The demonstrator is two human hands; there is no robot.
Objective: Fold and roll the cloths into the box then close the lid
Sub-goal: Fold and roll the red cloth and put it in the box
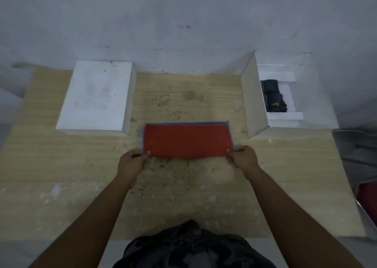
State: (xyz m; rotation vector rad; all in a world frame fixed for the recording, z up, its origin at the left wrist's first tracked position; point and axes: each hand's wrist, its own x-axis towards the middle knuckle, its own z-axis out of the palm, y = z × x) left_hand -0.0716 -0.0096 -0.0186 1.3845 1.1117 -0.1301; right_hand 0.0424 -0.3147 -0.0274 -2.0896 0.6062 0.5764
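A red cloth (pixel 187 139) with a blue hem lies folded in half as a wide rectangle at the middle of the wooden table (pixel 61 165). My left hand (pixel 132 161) pinches its near left corner and my right hand (pixel 243 157) pinches its near right corner. A white box (pixel 255 100) stands open at the back right, and dark rolled cloths (pixel 273 96) lie inside it. The white lid (pixel 98 94) rests flat at the back left.
A pale wall (pixel 183 23) rises right behind the table. Pale stains and crumbs mark the tabletop around the cloth. Past the table's right edge something red (pixel 367 198) and grey fabric lie lower down. My dark patterned clothing (pixel 189 247) shows at the near edge.
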